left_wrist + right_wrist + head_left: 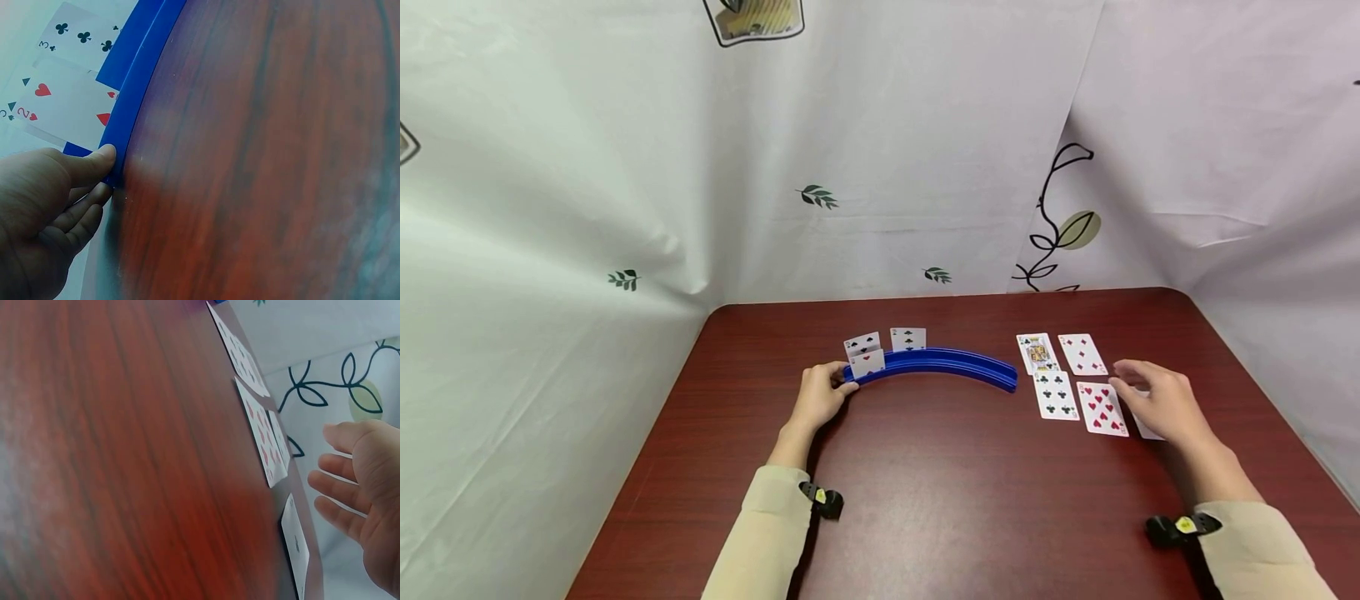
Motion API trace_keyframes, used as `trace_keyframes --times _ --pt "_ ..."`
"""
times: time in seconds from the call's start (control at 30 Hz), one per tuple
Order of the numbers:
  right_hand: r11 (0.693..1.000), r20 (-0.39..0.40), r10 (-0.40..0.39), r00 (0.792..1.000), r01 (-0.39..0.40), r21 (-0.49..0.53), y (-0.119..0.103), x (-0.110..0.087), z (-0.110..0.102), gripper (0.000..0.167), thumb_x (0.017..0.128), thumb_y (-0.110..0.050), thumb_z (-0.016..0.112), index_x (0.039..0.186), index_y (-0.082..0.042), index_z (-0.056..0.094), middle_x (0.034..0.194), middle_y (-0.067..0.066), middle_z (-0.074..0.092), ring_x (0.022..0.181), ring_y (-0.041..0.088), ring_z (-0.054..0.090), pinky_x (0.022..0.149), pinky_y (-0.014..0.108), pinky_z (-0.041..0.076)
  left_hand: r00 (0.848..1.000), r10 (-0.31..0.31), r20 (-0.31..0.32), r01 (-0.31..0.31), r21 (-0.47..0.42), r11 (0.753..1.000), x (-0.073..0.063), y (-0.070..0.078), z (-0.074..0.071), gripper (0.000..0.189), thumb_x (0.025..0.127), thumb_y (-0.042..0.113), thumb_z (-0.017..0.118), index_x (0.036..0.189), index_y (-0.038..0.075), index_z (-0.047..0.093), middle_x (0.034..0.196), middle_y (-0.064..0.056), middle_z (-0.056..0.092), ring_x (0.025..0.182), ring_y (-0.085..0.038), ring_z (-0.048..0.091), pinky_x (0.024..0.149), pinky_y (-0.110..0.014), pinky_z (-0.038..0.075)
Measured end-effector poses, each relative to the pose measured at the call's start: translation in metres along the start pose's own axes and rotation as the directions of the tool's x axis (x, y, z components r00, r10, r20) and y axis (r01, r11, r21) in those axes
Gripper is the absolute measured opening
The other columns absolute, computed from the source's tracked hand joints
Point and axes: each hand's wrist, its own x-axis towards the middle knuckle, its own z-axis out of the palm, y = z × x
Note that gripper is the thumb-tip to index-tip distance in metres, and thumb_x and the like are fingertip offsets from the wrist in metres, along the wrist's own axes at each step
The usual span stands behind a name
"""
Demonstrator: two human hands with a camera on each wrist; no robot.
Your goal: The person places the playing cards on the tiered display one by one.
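Observation:
My left hand [820,395] pinches the left end of a curved blue card holder [951,360] between thumb and fingers. Standing in the holder near that hand are a two of hearts [75,106], a spade card [861,343] right behind it, and a three of clubs [81,34] farther along. On the right, my right hand [1161,402] hovers with loosely bent fingers and nothing in its grasp. Beneath it, partly covered by the hand, lies a playing card [1148,428]. A heart card [1102,408] lies face up just left of those fingers.
Also face up on the brown table [940,492] are a king [1037,353], a diamond card [1082,355] and a six of clubs [1056,395], beside the holder's right end. A white printed cloth [880,150] hangs behind the table's far edge.

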Motion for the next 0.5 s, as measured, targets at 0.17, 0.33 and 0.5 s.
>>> trace_keyframes --times 0.17,0.33,0.5 --pt "1.000 0.004 0.000 1.000 0.000 -0.008 0.005 -0.002 -0.003 0.029 0.085 -0.003 0.078 0.110 0.007 0.069 0.103 0.028 0.071 0.087 0.047 0.069 0.072 0.018 0.049 1.000 0.008 0.003 -0.008 0.006 1.000 0.000 0.001 0.000 0.032 0.086 0.005 0.081 0.115 -0.005 0.072 0.096 -0.017 0.075 0.090 -0.029 0.073 0.084 -0.044 0.058" --pt "1.000 0.020 0.004 1.000 -0.004 -0.026 0.008 -0.004 -0.005 0.029 0.085 -0.004 0.078 0.111 0.008 0.069 0.105 0.029 0.070 0.091 0.048 0.067 0.078 0.050 0.049 1.000 0.006 0.003 -0.006 0.012 1.000 0.000 0.001 0.000 0.033 0.086 0.006 0.081 0.116 -0.006 0.072 0.097 -0.018 0.075 0.091 -0.030 0.073 0.085 -0.044 0.058" --pt "0.999 0.042 0.007 0.999 -0.005 -0.053 0.012 -0.006 -0.006 0.031 0.084 -0.003 0.078 0.111 0.009 0.068 0.106 0.030 0.069 0.092 0.048 0.066 0.078 0.054 0.048 1.000 -0.004 0.005 0.004 0.014 1.000 0.000 0.001 0.000 0.034 0.087 0.006 0.080 0.118 -0.005 0.071 0.098 -0.018 0.075 0.092 -0.030 0.073 0.086 -0.045 0.058"
